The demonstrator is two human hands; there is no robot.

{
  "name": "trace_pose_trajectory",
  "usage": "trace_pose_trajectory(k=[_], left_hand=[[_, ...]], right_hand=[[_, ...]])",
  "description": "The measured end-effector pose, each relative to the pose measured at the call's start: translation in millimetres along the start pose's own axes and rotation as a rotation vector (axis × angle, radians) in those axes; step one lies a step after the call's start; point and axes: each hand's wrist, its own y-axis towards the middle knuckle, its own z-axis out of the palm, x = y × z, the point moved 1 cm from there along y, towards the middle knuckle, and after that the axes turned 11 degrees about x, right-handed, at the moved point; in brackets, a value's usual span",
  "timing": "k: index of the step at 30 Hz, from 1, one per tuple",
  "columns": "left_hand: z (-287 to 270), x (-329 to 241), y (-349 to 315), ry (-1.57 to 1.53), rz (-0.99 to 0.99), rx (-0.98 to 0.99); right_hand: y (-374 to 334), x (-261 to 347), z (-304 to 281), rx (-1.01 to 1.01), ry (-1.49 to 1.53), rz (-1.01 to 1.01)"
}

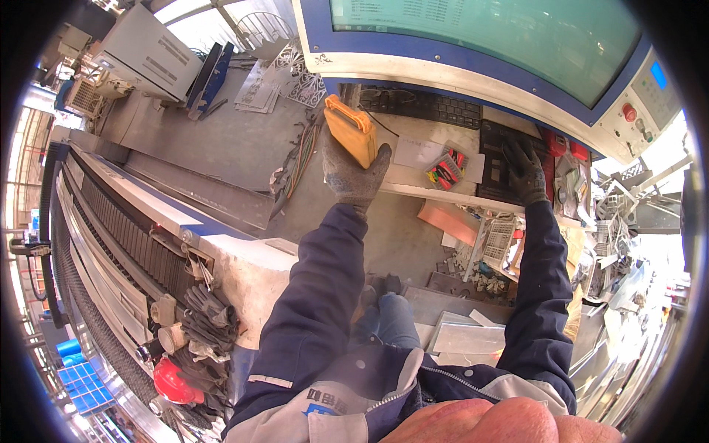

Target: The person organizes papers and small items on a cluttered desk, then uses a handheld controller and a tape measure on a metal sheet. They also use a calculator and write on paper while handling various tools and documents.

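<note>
My left hand, in a grey work glove, grips a boxy orange-yellow handheld device with a raised, handle-like bar along its top edge. It is held tilted in the air just left of the desk, its front side turned out of sight. My right hand, also gloved, rests on a dark pad on the desk, fingers stretched forward and slightly apart. Anything under that palm is hidden. Between my hands a black keyboard lies below the monitor, with a white paper and a clear box of red and green pieces nearer me.
The blue-framed screen has a red button on its panel. Left runs a long machine rail, with gloves and a red helmet. Cluttered metal scraps lie right; sheets stand near my legs.
</note>
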Motion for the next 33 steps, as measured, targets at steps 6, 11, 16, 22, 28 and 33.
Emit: trace_pose_trajectory(k=[6, 11, 16, 22, 28, 33], left_hand=[[-1.3, -1.1, -0.1, -0.038, -0.038, 0.032], [-1.6, -1.1, 0.1, -0.022, -0.025, 0.031], [0.0, 1.0, -0.6, -0.014, -0.02, 0.027], [0.5, 0.7, -1.1, -0.021, -0.025, 0.024], [0.8, 1.0, -1.3, -0.003, -0.015, 0.022], [1.2, 1.9, -1.1, 0.021, -0.012, 0.019]], right_hand=[[-1.8, 4.8, -3.8, -0.023, 0.014, 0.011], [-2.0, 8.4, -7.5, -0.053, 0.14, 0.042], [-3.2, 5.9, -5.8, -0.035, 0.098, 0.048], [-3.7, -2.1, 1.0, -0.038, 0.077, 0.028], [-3.3, -2.4, 0.6, -0.038, 0.096, 0.041], [-4.2, -2.8, 0.9, -0.03, 0.062, 0.046]])
